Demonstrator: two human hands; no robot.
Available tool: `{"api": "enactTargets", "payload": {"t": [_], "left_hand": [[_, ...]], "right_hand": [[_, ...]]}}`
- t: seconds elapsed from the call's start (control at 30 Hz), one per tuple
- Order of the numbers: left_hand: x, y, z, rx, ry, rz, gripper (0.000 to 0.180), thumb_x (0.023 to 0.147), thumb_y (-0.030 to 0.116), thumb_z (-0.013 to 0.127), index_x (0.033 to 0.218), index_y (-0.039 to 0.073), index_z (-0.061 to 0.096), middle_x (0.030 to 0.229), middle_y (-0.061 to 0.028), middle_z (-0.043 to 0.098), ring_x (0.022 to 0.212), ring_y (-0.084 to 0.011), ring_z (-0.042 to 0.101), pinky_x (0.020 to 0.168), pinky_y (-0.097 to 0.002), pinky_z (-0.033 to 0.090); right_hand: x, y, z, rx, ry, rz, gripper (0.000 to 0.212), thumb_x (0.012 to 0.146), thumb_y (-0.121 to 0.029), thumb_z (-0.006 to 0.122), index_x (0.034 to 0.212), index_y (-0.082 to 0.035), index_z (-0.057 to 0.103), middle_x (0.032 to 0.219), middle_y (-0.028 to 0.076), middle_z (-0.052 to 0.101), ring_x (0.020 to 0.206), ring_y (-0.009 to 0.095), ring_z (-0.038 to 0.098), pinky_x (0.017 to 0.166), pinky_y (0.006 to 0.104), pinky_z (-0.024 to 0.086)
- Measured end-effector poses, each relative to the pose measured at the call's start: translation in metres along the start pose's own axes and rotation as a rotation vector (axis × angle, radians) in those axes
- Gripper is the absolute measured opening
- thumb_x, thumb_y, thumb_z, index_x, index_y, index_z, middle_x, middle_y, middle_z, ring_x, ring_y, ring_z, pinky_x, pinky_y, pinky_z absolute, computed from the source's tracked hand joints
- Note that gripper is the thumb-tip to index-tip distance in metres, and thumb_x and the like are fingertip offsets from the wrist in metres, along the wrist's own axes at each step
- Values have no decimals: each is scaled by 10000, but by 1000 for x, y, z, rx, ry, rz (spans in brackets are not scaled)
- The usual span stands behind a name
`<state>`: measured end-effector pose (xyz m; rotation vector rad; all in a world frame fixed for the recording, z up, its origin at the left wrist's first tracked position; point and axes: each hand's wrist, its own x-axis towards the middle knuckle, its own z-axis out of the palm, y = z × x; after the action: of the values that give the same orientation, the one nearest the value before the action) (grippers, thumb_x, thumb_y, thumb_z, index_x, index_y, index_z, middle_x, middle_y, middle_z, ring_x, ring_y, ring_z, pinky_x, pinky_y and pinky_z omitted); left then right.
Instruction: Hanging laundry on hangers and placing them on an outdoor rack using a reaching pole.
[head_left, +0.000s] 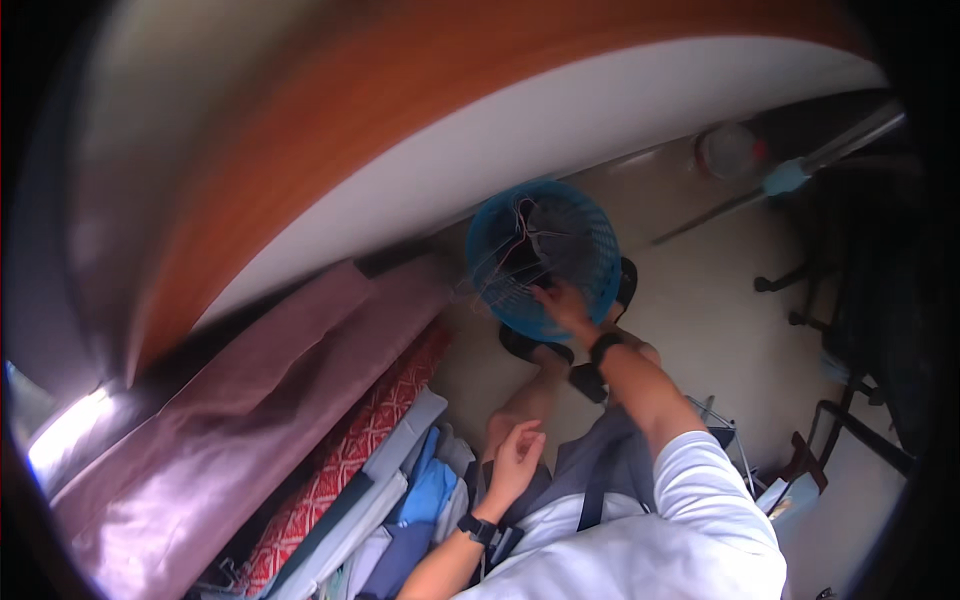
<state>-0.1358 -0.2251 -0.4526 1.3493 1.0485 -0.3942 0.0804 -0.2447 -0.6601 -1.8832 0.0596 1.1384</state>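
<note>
A blue plastic basket (608,250) with perforated sides stands on the floor near my feet. Inside it are thin wire clothes hangers (524,235) and something dark. My right hand (566,308) reaches over the basket's near rim, its fingers closed on a hanger's wire; blur hides the exact grip. Lower down, my left hand (517,455) hovers by my leg with nothing in it, its fingers loosely bent and apart. Beside that hand hang several garments, among them a bright blue one (428,482) and a red patterned cloth (325,485).
A long pinkish cloth (250,400) drapes along the left. Behind the basket runs a white panel with an orange-brown edge (270,190). To the right are a metal pole (845,142), a clear plastic container (728,152) and dark wheeled chair legs (795,280).
</note>
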Motion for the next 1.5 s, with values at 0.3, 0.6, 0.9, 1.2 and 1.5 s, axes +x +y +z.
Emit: {"api": "enactTargets", "payload": {"t": [0.3,0.6,0.9,1.2,1.5], "left_hand": [[62,-57,-8,96,-34,95,496,899,91,577,1334,56,341,1026,-76,585,948,-135,571,818,-261,468],[48,-36,-36,34,-30,44,486,904,95,574,1319,22,333,1014,-98,601,929,-142,586,808,-249,460],[43,-56,-13,131,-41,-62,524,908,97,572,1345,42,288,1035,-108,578,941,-143,576,821,-246,453],[27,-61,29,228,-165,-68,541,900,82,570,1351,37,274,1036,-109,581,948,-139,580,841,-257,447],[21,-57,60,212,-225,-106,518,901,111,585,1338,22,322,1031,-84,583,924,-120,567,811,-241,438]], "right_hand": [[139,54,109,37,637,-271,683,764,-289,700,1274,48,395,1131,215,592,1022,304,599,897,378,466],[37,67,77,734,-161,236,365,848,-350,628,996,-18,585,820,80,621,744,206,627,660,329,520],[-28,98,-4,-803,-143,-151,749,810,-684,424,1082,-22,644,1182,204,573,1189,372,462,1025,573,235],[-72,146,-64,-1119,-368,0,859,762,-771,357,1224,-84,585,1331,202,469,1328,433,274,1069,631,36],[-127,196,-125,-1108,-222,31,683,827,-628,424,1106,-44,642,1221,212,557,1243,389,424,1074,624,35]]}}
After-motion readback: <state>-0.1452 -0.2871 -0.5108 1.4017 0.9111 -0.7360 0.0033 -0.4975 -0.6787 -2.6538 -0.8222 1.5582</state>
